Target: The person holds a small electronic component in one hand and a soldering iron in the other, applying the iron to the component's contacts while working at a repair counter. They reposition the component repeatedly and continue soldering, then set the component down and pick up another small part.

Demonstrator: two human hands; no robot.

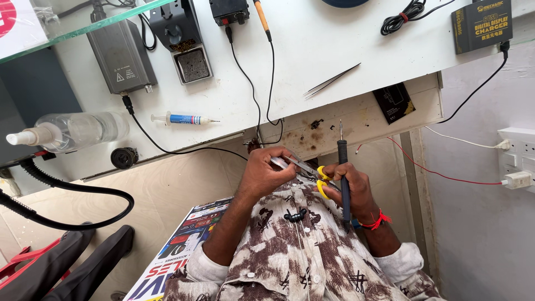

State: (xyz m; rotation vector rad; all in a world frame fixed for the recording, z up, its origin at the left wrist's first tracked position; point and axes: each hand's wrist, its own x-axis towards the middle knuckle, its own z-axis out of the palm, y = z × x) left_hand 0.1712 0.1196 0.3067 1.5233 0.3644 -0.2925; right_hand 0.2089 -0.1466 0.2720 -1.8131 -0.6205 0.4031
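Both hands are up against the chest, over the patterned shirt. The right hand (348, 187) is curled shut around yellow-handled scissors (312, 171), fingers through the loops, and the same hand pins a dark soldering iron (343, 173) upright, tip pointing toward the bench. The left hand (267, 173) is pinched closed at the scissor blades; what sits between its fingertips is too small to tell. On the white bench (312, 56), a clear spray bottle (72, 131) lies on its side, contents not discernible. A syringe (184, 119) with a blue label lies flat beside it. The square tip-cleaner tray (193, 64) holds a greyish pad. Tweezers (331, 81) rest apart, to the right
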